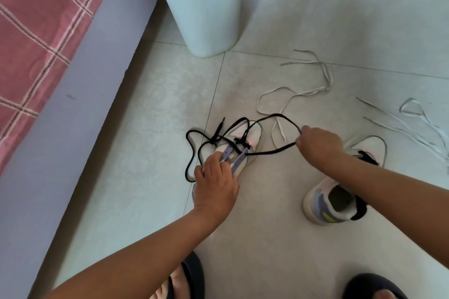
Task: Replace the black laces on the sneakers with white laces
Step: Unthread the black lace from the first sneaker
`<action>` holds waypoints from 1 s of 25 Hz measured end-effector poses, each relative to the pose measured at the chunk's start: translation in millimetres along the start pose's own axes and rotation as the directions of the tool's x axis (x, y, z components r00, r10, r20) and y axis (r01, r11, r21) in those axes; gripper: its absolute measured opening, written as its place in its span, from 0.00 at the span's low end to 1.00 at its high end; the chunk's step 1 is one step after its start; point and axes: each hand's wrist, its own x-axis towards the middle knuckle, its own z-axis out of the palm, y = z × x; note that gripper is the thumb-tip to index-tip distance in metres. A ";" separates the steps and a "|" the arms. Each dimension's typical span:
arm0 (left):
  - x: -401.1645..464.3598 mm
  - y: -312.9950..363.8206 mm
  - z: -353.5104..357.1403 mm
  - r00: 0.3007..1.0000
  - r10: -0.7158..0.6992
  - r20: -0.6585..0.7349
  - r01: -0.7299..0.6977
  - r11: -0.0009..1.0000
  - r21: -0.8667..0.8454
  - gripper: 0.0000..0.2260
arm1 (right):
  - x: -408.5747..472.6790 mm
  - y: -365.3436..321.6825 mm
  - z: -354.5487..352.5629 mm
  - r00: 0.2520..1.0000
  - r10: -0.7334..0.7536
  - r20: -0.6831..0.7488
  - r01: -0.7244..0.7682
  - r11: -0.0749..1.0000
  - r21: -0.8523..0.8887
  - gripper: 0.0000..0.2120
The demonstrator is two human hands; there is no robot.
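Note:
A white sneaker [245, 138] with purple eyelet strips lies on the floor tiles, toe pointing away. My left hand [216, 182] grips its tongue and collar from above. A black lace [269, 152] is still threaded through the eyelets nearest the toe, and its loose part trails in loops to the left. My right hand [320, 145] pinches a loop of that black lace, drawn out to the right. The second sneaker [340, 199] stands under my right forearm, with black lace showing at its tongue. Two white laces [291, 94] [418, 116] lie loose on the floor behind.
A white waste bin [204, 7] with a blue liner stands just behind the sneakers. A bed with a pink checked cover [43, 31] and a grey side runs along the left. My feet in dark slippers [192, 279] are at the bottom edge.

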 end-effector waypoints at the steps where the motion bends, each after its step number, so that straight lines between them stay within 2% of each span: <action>1: -0.5 0.3 0.2 1.000 0.003 -0.003 -0.003 1.000 -0.001 0.11 | -3.6 -13.1 1.5 0.996 -0.087 -0.036 0.087 0.996 -0.008 0.10; 4: -0.8 0.0 -0.3 1.000 -0.003 0.002 0.003 1.000 -0.007 0.12 | -23.4 -57.4 11.3 0.895 -0.446 -0.019 0.445 0.895 -0.042 0.12; 5: -0.7 -0.2 0.1 1.000 -0.007 -0.001 0.007 1.000 -0.015 0.12 | -27.3 -68.3 15.5 0.864 -0.504 0.006 0.503 0.860 -0.085 0.12; 9: -0.6 -0.4 2.2 1.000 -0.029 -0.004 0.029 0.999 -0.044 0.11 | -26.7 -78.3 23.8 0.842 -0.539 0.038 0.537 0.827 -0.164 0.09; 11: -1.1 0.2 1.8 0.999 -0.034 0.003 0.034 0.999 -0.043 0.11 | -28.3 -68.7 20.8 0.799 -0.595 0.084 0.598 0.773 -0.212 0.15; 13: -0.3 0.3 1.2 0.999 -0.037 0.011 0.038 0.999 -0.033 0.11 | -39.2 -54.6 18.3 0.732 -0.628 0.263 0.681 0.677 -0.280 0.19; 15: 0.3 0.4 1.1 0.999 -0.036 0.011 0.036 0.999 -0.026 0.12 | -62.5 -39.6 23.9 0.593 -0.565 0.573 0.793 0.532 -0.296 0.16; 17: 0.5 0.7 0.3 0.999 -0.037 0.013 0.038 0.999 -0.029 0.12 | -91.2 -33.0 32.7 0.390 -0.358 0.848 0.875 0.432 -0.220 0.13; 18: 0.5 0.7 0.1 0.999 -0.036 0.015 0.037 0.999 -0.027 0.12 | -101.5 -33.6 37.4 0.304 -0.262 0.916 0.896 0.404 -0.183 0.13; 19: 0.4 0.7 0.0 0.999 -0.036 0.016 0.036 0.999 -0.022 0.12 | -105.9 -36.4 40.1 0.266 -0.214 0.940 0.894 0.419 -0.158 0.14; 20: 0.3 0.4 -0.1 0.999 -0.036 0.018 0.036 0.999 -0.017 0.12 | -103.7 -41.3 37.3 0.293 -0.238 0.926 0.846 0.516 -0.135 0.16; 21: 0.4 0.2 -0.2 0.999 -0.036 0.020 0.037 0.999 -0.014 0.12 | -94.2 -45.7 32.3 0.400 -0.319 0.859 0.739 0.666 -0.097 0.18; 22: 0.5 0.0 -0.2 0.999 -0.037 0.023 0.037 0.999 -0.013 0.13 | -81.5 -49.2 25.6 0.556 -0.391 0.733 0.578 0.816 -0.003 0.18; 23: 0.4 -0.3 -0.2 0.999 -0.037 0.025 0.037 0.999 -0.013 0.13 | -67.7 -53.7 20.3 0.704 -0.423 0.570 0.424 0.895 0.140 0.17; 24: 0.1 -0.6 0.0 0.999 -0.036 0.024 0.036 0.999 -0.014 0.13 | -55.2 -59.1 15.3 0.808 -0.415 0.419 0.314 0.904 0.289 0.15; 25: -0.1 -0.6 0.1 0.999 -0.034 0.023 0.034 0.999 -0.019 0.13 | -45.4 -64.6 11.3 0.867 -0.392 0.308 0.255 0.879 0.402 0.13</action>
